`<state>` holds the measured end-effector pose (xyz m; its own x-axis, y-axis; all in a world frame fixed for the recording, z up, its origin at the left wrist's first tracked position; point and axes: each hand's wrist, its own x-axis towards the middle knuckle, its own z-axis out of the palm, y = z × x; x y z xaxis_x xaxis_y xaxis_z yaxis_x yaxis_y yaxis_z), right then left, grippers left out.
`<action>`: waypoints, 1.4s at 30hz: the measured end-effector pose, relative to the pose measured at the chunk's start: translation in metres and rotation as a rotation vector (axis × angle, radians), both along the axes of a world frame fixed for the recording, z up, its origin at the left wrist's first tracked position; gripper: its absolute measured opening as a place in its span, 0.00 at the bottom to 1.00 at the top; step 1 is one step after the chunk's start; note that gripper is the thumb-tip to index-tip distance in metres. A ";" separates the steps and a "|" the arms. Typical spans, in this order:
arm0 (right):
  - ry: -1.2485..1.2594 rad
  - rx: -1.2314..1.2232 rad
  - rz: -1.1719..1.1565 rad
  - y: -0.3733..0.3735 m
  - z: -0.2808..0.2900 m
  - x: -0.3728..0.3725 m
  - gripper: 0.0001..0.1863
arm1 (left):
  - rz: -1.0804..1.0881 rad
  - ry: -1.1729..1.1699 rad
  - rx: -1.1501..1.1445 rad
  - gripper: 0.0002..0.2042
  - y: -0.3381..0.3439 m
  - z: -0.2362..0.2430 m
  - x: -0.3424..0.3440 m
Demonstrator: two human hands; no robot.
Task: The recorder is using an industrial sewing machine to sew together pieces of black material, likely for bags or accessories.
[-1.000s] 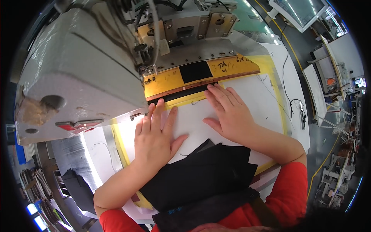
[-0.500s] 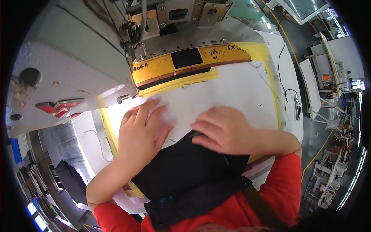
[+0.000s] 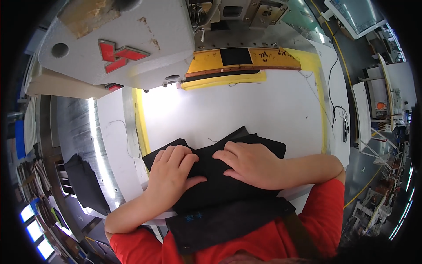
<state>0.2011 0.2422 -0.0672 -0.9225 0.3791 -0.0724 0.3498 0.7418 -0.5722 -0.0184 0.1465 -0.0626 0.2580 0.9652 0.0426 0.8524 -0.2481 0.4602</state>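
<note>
Several layers of black fabric (image 3: 220, 187) lie across the near part of the white work surface, with angled flaps at the far edge. My left hand (image 3: 173, 169) is on the left part of the fabric, its fingers bent and closed on the cloth. On the right part, my right hand (image 3: 250, 163) grips the fabric with curled fingers, its fingertips pointing left. The cloth under both palms is hidden. A dark apron-like cloth (image 3: 228, 220) with small blue marks hangs over my lap at the near edge.
A grey machine head (image 3: 127, 53) with a red emblem overhangs the far left. Beyond the white surface (image 3: 237, 108) stands a yellow plate (image 3: 204, 61) with a reddish-brown edge. Another black cloth (image 3: 85, 182) lies at the left; a screen (image 3: 356, 17) stands far right.
Both hands have come down onto the black fabric; the left was over the white surface before. The fabric's far edge now shows spread flaps. The view has shifted, so the machine head appears farther right.
</note>
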 end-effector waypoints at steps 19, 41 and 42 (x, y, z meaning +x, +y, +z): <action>0.336 -1.074 -0.495 0.038 0.015 0.028 0.17 | 0.372 -0.971 -0.389 0.06 0.047 0.004 -0.017; 0.190 0.111 -0.458 0.130 -0.016 -0.065 0.12 | 0.003 0.073 0.275 0.18 0.089 -0.019 -0.005; 0.185 0.110 -0.459 0.130 -0.017 -0.067 0.12 | 0.017 0.133 0.274 0.20 0.088 -0.022 -0.005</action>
